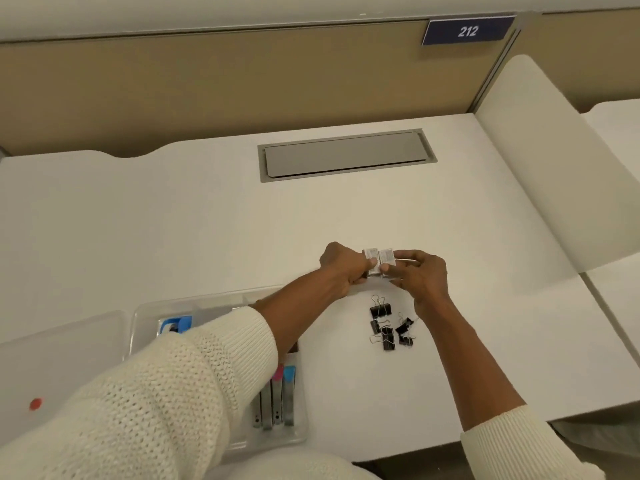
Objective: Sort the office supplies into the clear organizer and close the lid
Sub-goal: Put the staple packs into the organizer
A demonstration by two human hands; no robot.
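Both hands meet over the middle of the white desk. My left hand (344,268) and my right hand (420,277) together grip a few small white staple boxes (379,259), held just above the surface. A pile of several black binder clips (389,325) lies on the desk just in front of my right hand. The clear organizer (301,424) sits at the lower left, largely hidden under my left sleeve; it holds staplers (275,400) with pink and blue ends and a blue item (175,323). Its clear lid (62,355), with a red dot, lies flat to the left.
A grey cable hatch (346,155) is set into the desk at the back. A tan partition with a blue "212" sign (467,31) stands behind. A white divider panel (554,174) rises on the right. The desk's front edge (415,448) runs close to my body.
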